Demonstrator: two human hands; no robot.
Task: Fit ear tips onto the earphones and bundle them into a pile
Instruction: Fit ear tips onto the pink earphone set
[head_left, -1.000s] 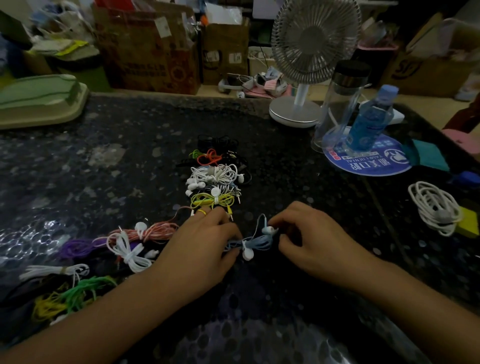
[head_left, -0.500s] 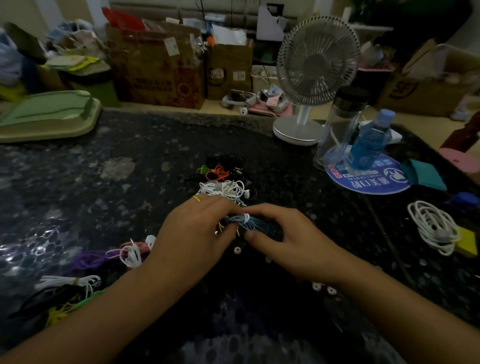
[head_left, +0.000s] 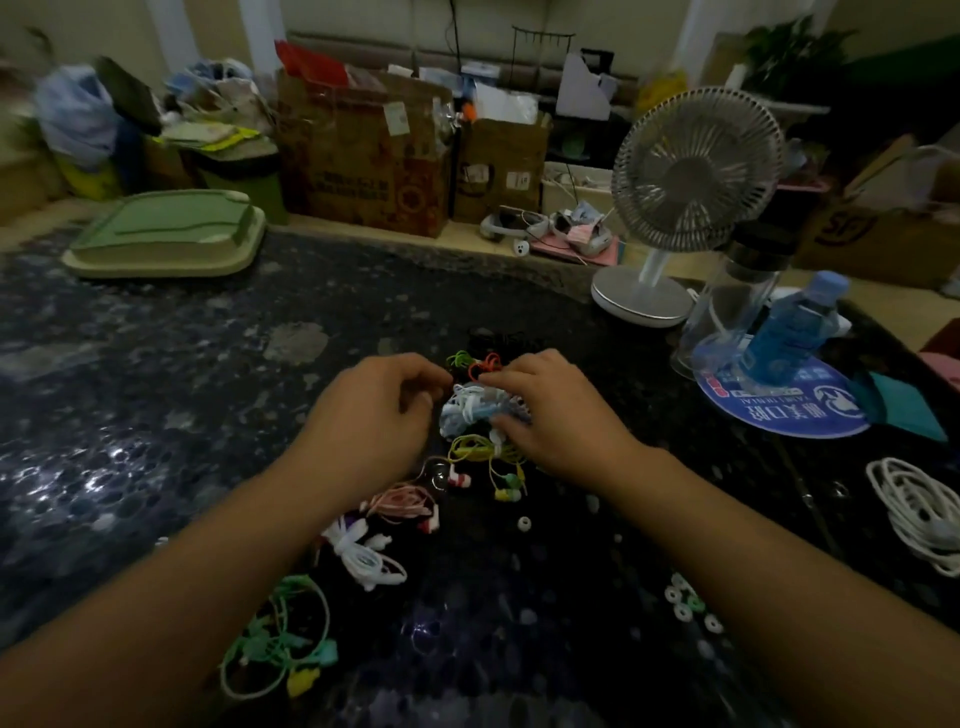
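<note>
A pile (head_left: 483, 400) of coiled earphones (white, blue, orange, green, black) is sitting mid-table (head_left: 156, 415); the right hand (head_left: 550, 415) is pinching its blue-white bundle (head_left: 470, 413), the left hand (head_left: 374, 410) curling beside it, apparently gripping nothing

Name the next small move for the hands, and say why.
Probably let go: the right hand pinches the light blue coiled earphone bundle, already lying on the white bundles in the pile. The left hand, fingers curled, holds nothing visible. Next likely the yellow coiled earphones.
</note>
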